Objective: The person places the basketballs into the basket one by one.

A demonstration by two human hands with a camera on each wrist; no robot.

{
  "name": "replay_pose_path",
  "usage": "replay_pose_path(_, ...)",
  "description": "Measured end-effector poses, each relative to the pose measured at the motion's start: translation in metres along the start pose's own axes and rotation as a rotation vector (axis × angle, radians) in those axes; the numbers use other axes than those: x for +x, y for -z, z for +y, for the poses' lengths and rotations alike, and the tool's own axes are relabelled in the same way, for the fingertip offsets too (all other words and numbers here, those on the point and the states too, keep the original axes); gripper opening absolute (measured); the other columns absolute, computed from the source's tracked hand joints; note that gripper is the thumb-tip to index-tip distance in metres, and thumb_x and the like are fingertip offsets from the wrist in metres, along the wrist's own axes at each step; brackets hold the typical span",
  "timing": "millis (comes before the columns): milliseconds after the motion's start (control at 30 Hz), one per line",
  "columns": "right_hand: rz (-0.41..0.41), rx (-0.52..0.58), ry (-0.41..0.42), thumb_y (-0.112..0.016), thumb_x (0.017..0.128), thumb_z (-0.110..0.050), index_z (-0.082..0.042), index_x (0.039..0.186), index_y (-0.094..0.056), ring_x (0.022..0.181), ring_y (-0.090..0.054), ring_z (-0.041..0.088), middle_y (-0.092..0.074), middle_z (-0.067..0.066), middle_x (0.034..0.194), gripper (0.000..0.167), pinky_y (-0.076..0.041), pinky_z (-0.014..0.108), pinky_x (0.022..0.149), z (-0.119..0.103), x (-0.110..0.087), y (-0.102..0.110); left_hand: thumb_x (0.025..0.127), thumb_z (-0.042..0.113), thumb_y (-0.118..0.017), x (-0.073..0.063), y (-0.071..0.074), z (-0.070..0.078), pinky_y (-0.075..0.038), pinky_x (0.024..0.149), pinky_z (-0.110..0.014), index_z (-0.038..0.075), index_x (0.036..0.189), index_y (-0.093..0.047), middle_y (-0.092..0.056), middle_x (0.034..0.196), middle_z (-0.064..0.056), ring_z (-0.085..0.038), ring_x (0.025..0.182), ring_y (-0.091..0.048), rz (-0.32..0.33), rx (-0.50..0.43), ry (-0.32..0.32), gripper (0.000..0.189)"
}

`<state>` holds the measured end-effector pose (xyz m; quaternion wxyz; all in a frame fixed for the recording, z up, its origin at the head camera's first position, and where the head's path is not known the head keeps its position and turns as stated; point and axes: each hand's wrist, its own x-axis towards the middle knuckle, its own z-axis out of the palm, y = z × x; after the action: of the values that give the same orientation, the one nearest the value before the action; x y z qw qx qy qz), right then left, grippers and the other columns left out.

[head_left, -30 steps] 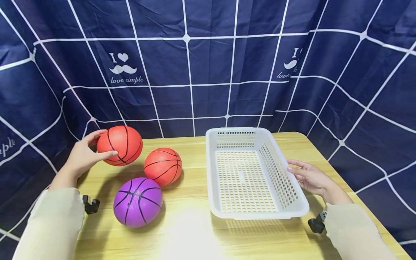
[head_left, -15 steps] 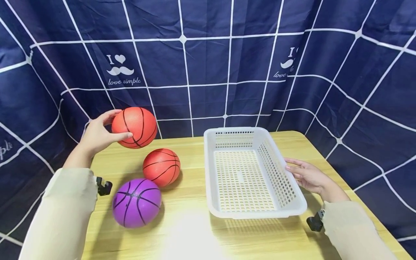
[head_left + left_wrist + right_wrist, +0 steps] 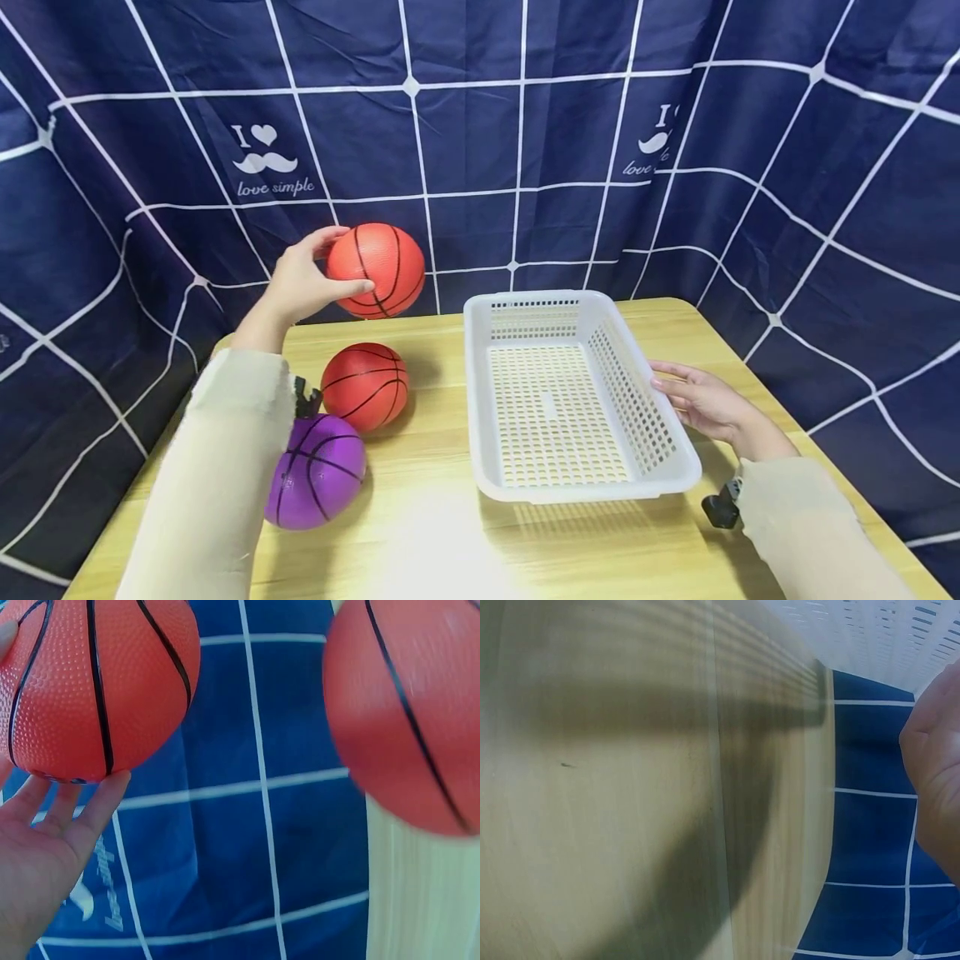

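My left hand [image 3: 303, 279] grips an orange-red toy basketball [image 3: 377, 271] and holds it in the air above the back edge of the table. The left wrist view shows its fingers [image 3: 94, 814] spread under this ball. Below the hand, a second orange-red basketball [image 3: 365, 387] lies on the table. A purple basketball [image 3: 322, 475] sits nearer the front, partly hidden by the left sleeve. My right hand [image 3: 716, 406] touches the right rim of a white perforated plastic basket [image 3: 581, 492] with fairly straight fingers; some fingertips are hidden behind the rim. No ball is inside the basket.
The light wooden table [image 3: 427, 542] carries the basket on its right half and the resting balls on its left. A dark blue cloth [image 3: 480, 150] with white lines hangs at the back and sides. Black wrist cameras [image 3: 722, 505] sit at both cuffs.
My left hand has lifted the orange-red basketball and carried it rightward, past the spot above the other red ball. The right hand and basket stay in place, while the view shifts slightly.
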<state>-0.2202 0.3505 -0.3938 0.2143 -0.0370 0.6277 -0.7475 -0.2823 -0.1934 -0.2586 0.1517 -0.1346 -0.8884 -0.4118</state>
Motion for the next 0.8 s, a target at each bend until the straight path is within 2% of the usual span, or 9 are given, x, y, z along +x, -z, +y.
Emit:
replay_pose_path(233,-0.022,0.011,0.009,-0.048,0.099,-0.004,-0.019,0.115,-0.059,0.096,-0.065,0.017,-0.068,0.005,0.106,0.025,-0.053,0.031,0.079,-0.001,0.0,-0.001,0.067,0.024,-0.086,0.014,-0.037,0.013,-0.047,0.088,-0.048,0.01,0.132,-0.051,-0.059,0.119,-0.015,-0.028,0.109,-0.052,-0.01,-0.071,-0.005,0.075)
replay_pose_path(567,-0.026,0.031,0.018,-0.047,0.099,-0.004,-0.018,0.116,-0.058,0.097,-0.065,0.018,-0.068,0.006,0.107,0.024,-0.054,0.03,0.079,0.001,-0.001,-0.002,0.065,0.026,-0.087,0.025,-0.092,0.033,-0.05,0.085,-0.044,0.01,0.131,-0.053,-0.059,0.118,-0.01,-0.025,0.106,-0.053,-0.029,-0.171,-0.011,0.076)
replay_pose_path(800,-0.039,0.042,0.023,-0.046,0.1,-0.004,-0.019,0.116,-0.059,0.096,-0.066,0.018,-0.068,0.006,0.107,0.026,-0.054,0.03,0.078,0.002,-0.001,0.0,0.064,0.026,-0.088,0.03,-0.135,0.049,-0.05,0.085,-0.038,0.011,0.13,-0.054,-0.06,0.118,-0.008,-0.022,0.104,-0.056,-0.036,-0.184,-0.014,0.075)
